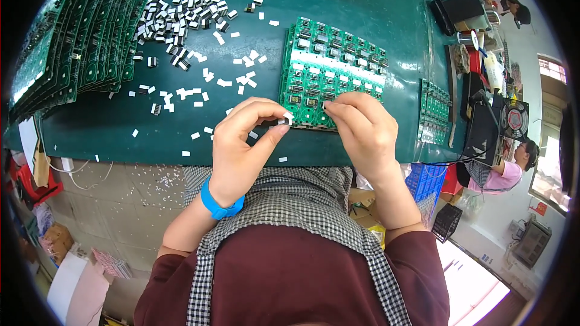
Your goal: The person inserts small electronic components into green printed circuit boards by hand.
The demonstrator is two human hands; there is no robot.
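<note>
A green circuit board panel (335,54), filled with rows of small parts, lies before me on the table. Digit displays (312,102) sit in its near rows. At its near left corner my left hand (244,133) is closed, thumb and forefinger pinching a small white-faced display module (286,120). My right hand (365,130) has its fingertips pressed together on the panel's near part, right of the digit displays. Whatever those fingertips hold is too small and covered to name.
Loose display modules (181,18) lie heaped at the far left, with small white slips (193,92) scattered nearer. Stacked green boards (90,42) stand at the left edge. Another board panel (434,111) lies right, near a fan (514,119). Co-workers (498,175) sit beyond.
</note>
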